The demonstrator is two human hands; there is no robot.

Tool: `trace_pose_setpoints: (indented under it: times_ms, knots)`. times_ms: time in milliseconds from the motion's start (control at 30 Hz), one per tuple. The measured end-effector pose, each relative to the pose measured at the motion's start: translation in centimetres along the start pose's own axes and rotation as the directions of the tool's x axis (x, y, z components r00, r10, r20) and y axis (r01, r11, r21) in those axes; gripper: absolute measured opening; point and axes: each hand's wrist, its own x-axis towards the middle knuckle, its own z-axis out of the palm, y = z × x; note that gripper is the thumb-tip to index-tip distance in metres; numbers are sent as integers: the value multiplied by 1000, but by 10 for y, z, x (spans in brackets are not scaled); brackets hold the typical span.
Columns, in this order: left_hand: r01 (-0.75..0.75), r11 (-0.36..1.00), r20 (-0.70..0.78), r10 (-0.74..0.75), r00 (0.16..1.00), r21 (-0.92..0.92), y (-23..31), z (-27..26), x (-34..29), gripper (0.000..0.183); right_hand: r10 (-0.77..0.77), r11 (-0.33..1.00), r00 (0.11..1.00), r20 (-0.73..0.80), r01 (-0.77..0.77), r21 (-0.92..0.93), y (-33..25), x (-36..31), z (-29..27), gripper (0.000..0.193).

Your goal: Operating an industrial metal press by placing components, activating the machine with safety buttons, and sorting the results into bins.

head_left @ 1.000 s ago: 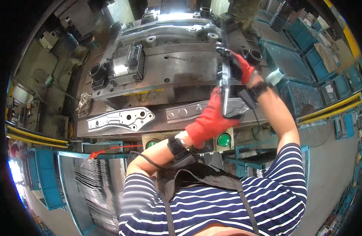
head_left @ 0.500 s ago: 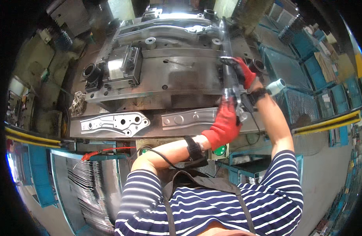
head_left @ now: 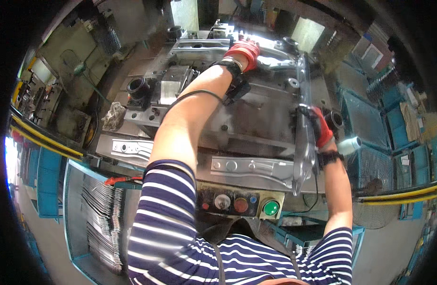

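Observation:
My right hand (head_left: pixel 320 127), in a red glove with dark fingers, grips a long stamped metal part (head_left: pixel 302 147). That part stands on edge along the right side of the press die (head_left: pixel 256 111). Across the die reaches my left arm, and the red-gloved left hand (head_left: pixel 243 51) is at another long metal part (head_left: pixel 275 62) lying at the far side. The left fingertips are hidden, so their hold cannot be made out. Near the front edge lie two more stamped metal parts, a right one (head_left: pixel 251 166) and a left one (head_left: pixel 130 147) partly covered by my left arm.
A control panel (head_left: pixel 213 195) with a green button (head_left: pixel 270 207) is in front of me. A rack (head_left: pixel 76 209) of stacked metal parts (head_left: pixel 103 218) stands at the lower left, near a red-handled tool (head_left: pixel 116 180). A rag (head_left: pixel 114 116) and a white cylinder (head_left: pixel 350 144) flank the die.
My left hand has let go of the long part's near end and moved to the far side of the die. The right hand still holds that part, and the view has shifted.

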Motion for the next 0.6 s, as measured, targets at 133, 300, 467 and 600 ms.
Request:
trace_pose_setpoints:
  times_ms: [133,300,467,600]
  knots:
    - [-50,994,230,27,973,98,-17,40,38,55,-4,982,1000,-7,3,-190,-1,7,-1,23]
    - [-76,980,269,125,955,-185,-38,29,50,57,8,989,999,-38,-14,-144,-2,8,5,21]
    - [-70,990,-16,72,997,119,-4,-13,8,59,80,996,992,-102,-76,43,1,3,-4,20]
    - [19,921,-400,150,904,390,-4,-9,-52,58,32,999,994,-104,-28,32,9,17,-8,22]
